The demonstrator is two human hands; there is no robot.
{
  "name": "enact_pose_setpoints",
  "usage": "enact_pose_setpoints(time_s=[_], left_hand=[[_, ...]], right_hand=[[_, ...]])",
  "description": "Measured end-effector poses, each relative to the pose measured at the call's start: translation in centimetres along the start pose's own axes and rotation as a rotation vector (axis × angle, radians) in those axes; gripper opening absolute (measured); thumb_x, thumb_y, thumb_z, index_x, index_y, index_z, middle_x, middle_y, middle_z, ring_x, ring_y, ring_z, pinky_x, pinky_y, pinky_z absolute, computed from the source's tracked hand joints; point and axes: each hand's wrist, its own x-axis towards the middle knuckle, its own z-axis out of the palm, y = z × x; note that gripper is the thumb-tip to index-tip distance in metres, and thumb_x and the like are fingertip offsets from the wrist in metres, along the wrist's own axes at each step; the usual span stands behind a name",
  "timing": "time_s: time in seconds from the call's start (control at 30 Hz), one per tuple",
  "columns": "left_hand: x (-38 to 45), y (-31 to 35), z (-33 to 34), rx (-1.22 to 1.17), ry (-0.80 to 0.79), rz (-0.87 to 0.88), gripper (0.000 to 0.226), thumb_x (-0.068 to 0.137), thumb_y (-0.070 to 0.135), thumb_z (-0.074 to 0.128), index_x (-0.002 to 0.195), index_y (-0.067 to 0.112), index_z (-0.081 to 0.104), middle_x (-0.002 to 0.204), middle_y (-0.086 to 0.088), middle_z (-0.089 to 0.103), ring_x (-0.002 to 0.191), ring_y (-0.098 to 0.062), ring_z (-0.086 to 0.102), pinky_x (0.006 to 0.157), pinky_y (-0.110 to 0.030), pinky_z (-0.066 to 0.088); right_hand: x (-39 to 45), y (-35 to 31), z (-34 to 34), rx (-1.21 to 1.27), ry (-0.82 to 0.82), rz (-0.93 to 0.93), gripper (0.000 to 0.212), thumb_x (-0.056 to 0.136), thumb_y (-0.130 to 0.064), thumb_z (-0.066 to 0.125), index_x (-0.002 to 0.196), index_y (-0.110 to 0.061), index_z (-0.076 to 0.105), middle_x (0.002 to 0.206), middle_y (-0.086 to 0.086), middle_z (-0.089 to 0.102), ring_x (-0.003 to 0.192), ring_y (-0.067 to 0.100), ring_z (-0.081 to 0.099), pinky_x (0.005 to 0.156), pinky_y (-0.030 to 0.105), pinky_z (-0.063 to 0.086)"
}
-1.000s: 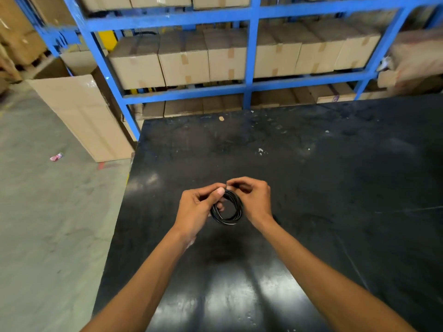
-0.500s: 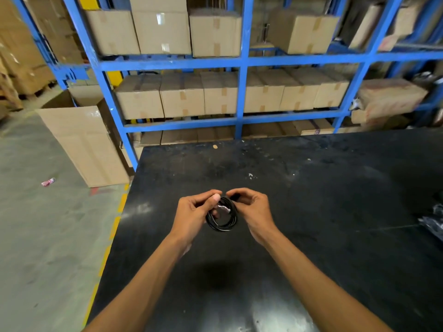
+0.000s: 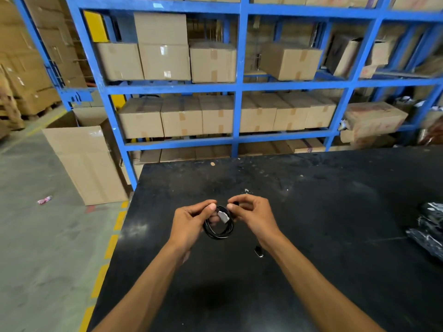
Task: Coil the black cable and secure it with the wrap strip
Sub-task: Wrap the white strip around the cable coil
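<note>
1. Forearms x2 reach in from near edge of the table point(image 3: 311, 212), toward its left side.
2. Small dark item point(image 3: 259, 251) x1 on tabletop just below right wrist; prob a plug or clip, too small to tell.
3. Left hand point(image 3: 189, 224) pinches left side of black cable point(image 3: 218, 232), thumb + fingers closed on the loops. Right hand point(image 3: 254, 216) pinches near coil top w/ narrow fingertip grip; can't tell if it has the coil or the strip end.
4. Cable x1, in a small round coil, held between both hands just above table, nearer left edge than right.
5. Pale tab point(image 3: 223, 216) x1 at coil top, likely the wrap strip. Judgement: coiling done, strip not visibly closed; securing remains.
6. Dark plastic bags point(image 3: 429, 226), one pile, at right edge.
7. Beyond far edge: blue rack point(image 3: 237, 87) x1 w/ many cartons.
</note>
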Motion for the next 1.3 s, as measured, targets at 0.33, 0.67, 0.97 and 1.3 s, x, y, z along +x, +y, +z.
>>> enact_pose_setpoints(time_s=[0.33, 0.67, 0.97, 1.3], left_hand=[[-0.6, 1.4, 0.1, 0.071, 0.051, 0.074, 0.008, 0.085, 0.011, 0.071, 0.09, 0.012, 0.077, 0.075, -0.007, 0.077, 0.068, -0.017, 0.072, 0.071, -0.031, 0.061], [-1.7, 1.8, 0.6, 0.222, 0.069, 0.153, 0.007, 0.084, 0.018, 0.074, 0.084, 0.022, 0.08, 0.078, -0.007, 0.079, 0.076, -0.026, 0.076, 0.072, -0.037, 0.06], [-2.3, 2.0, 1.1, 0.22, 0.124, 0.172, 0.01, 0.084, 0.013, 0.073, 0.081, 0.021, 0.079, 0.074, -0.004, 0.079, 0.069, -0.02, 0.076, 0.064, -0.024, 0.059], [-2.5, 1.4, 0.1, 0.348, 0.1, 0.214, 0.012, 0.083, 0.01, 0.074, 0.091, 0.017, 0.078, 0.081, 0.001, 0.079, 0.071, -0.013, 0.076, 0.068, -0.016, 0.057]], right_hand=[[-2.2, -1.7, -0.3, -0.338, -0.023, -0.364, 0.025, 0.088, -0.001, 0.064, 0.08, -0.025, 0.066, 0.074, -0.001, 0.073, 0.066, 0.012, 0.071, 0.064, 0.028, 0.059], [-3.8, -2.9, 0.0, -0.652, -0.059, -0.554, 0.017, 0.081, -0.023, 0.08, 0.098, -0.022, 0.077, 0.08, -0.008, 0.077, 0.071, 0.005, 0.072, 0.069, 0.029, 0.06], [-4.1, -2.7, 0.8, -0.64, 0.045, -0.412, 0.02, 0.072, -0.026, 0.087, 0.089, -0.02, 0.079, 0.079, -0.007, 0.077, 0.073, 0.004, 0.071, 0.07, 0.023, 0.058], [-3.9, -2.2, 1.3, -0.684, 0.012, -0.33, 0.012, 0.082, -0.02, 0.079, 0.076, -0.023, 0.07, 0.069, -0.009, 0.073, 0.067, -0.001, 0.069, 0.061, 0.01, 0.051]])
